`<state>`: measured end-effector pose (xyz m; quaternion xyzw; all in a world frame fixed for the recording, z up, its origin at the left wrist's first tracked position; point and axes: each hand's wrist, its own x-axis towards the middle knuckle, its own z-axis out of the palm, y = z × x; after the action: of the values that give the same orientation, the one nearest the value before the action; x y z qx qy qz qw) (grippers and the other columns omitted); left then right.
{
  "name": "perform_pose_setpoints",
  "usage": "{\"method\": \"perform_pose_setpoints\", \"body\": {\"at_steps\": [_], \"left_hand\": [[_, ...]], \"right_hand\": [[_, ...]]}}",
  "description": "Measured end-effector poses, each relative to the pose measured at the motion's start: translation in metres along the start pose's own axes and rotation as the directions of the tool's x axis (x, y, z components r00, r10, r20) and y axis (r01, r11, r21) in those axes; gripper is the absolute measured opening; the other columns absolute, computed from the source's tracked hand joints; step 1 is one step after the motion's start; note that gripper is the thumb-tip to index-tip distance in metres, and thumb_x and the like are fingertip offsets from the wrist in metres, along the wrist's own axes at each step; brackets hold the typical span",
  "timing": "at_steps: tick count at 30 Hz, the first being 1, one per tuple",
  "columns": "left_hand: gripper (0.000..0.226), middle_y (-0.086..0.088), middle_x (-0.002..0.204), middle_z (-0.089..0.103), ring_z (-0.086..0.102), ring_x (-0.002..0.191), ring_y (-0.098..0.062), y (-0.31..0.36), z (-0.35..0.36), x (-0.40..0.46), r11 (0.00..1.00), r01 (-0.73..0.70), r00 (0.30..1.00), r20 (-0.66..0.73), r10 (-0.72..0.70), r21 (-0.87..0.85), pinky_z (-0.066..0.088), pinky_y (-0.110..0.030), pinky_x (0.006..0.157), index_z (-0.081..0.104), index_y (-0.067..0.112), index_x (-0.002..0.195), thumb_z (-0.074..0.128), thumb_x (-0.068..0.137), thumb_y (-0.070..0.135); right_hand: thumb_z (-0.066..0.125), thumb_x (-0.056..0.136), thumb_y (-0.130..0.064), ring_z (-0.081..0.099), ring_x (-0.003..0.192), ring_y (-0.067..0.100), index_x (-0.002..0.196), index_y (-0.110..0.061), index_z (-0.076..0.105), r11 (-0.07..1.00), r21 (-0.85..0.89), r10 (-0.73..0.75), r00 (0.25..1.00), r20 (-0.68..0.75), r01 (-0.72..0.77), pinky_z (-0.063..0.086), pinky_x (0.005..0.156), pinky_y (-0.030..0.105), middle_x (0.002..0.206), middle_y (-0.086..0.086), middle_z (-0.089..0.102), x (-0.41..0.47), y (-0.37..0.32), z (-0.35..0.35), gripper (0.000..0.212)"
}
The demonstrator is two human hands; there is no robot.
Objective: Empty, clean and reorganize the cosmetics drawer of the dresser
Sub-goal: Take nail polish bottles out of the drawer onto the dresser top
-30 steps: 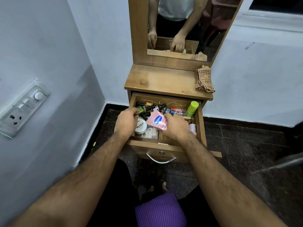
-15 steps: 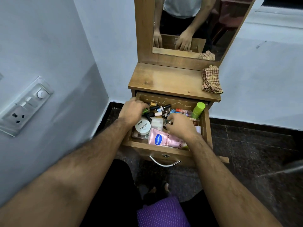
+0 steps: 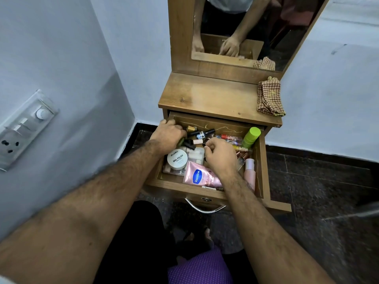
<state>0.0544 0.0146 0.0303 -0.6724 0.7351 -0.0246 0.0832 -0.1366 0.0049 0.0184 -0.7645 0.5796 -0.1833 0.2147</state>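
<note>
Dresser (image 3: 215, 99), wooden, with mirror (image 3: 246, 27) above its bare top; checked cloth (image 3: 269, 97) folded at the top's right edge.
Drawer (image 3: 264, 160), pulled out under the top, full of cosmetics, metal handle (image 3: 205, 209) on its front.
Left hand (image 3: 169, 136), reaching into the drawer's far left corner, fingers curled down among small dark bottles (image 3: 202, 133) (what they grip, if anything, cannot be told).
Right hand (image 3: 220, 155), mid-drawer, fingers curled tight round a small dark item (mostly hidden, unidentifiable).
Pink Vaseline tube (image 3: 202, 176), lying flat along the front edge, partly under the right wrist.
Green bottle (image 3: 251, 137), leaning in the far right corner.
White nail polish remover tub (image 3: 177, 159), left side, resting on a clear box of small pale pieces (image 3: 194, 155).
Pale pink bottle (image 3: 249, 171), lying along the right wall.
Lip sticks and tubes (image 3: 231, 138), mixed colours, between the right hand and the green bottle.
</note>
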Motion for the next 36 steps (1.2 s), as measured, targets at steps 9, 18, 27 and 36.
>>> {"method": "perform_pose_setpoints", "body": {"at_steps": [9, 18, 27, 36], "left_hand": [[0.052, 0.001, 0.115, 0.069, 0.062, 0.105, -0.014, 0.016, 0.009, -0.032, 0.499, 0.309, 0.766, -0.099, -0.635, -0.81, 0.051, -0.032, 0.092, 0.063, 0.021, 0.126, 0.082, 0.077, 0.028], [0.049, 0.006, 0.106, 0.068, 0.06, 0.097, -0.008, 0.018, 0.014, -0.03, 0.397, 0.289, 0.709, -0.083, -0.7, -0.871, 0.052, -0.027, 0.088, 0.063, 0.02, 0.123, 0.082, 0.078, 0.024], [0.048, 0.005, 0.106, 0.066, 0.06, 0.096, -0.008, 0.018, 0.021, -0.028, 0.402, 0.285, 0.721, -0.082, -0.688, -0.87, 0.052, -0.026, 0.086, 0.062, 0.021, 0.122, 0.082, 0.078, 0.024], [0.045, 0.006, 0.105, 0.066, 0.06, 0.096, -0.007, 0.017, 0.023, -0.028, 0.386, 0.288, 0.721, -0.066, -0.689, -0.877, 0.053, -0.029, 0.088, 0.062, 0.024, 0.118, 0.082, 0.078, 0.027]], "right_hand": [[0.059, 0.095, -0.021, 0.062, 0.096, 0.014, 0.11, -0.021, 0.069, 0.999, 0.043, -0.001, 1.0, -0.027, 0.002, 0.051, 0.083, 0.031, 0.109, -0.003, 0.069, 0.017, -0.004, 0.007, 0.018], [0.061, 0.095, -0.041, 0.063, 0.107, 0.027, 0.127, -0.015, 0.059, 0.991, -0.131, 0.007, 0.998, 0.062, 0.001, 0.05, 0.081, 0.036, 0.119, 0.008, 0.063, 0.047, -0.024, 0.03, 0.042], [0.07, 0.09, -0.038, 0.065, 0.089, 0.017, 0.114, -0.021, 0.058, 0.993, 0.089, 0.066, 0.996, 0.06, -0.071, 0.051, 0.073, 0.032, 0.102, -0.001, 0.069, 0.047, -0.021, 0.043, 0.032], [0.068, 0.09, -0.028, 0.068, 0.091, 0.015, 0.119, -0.025, 0.064, 0.978, 0.209, 0.005, 0.997, 0.076, -0.021, 0.057, 0.079, 0.034, 0.106, -0.005, 0.072, 0.049, -0.044, 0.05, 0.029]]}}
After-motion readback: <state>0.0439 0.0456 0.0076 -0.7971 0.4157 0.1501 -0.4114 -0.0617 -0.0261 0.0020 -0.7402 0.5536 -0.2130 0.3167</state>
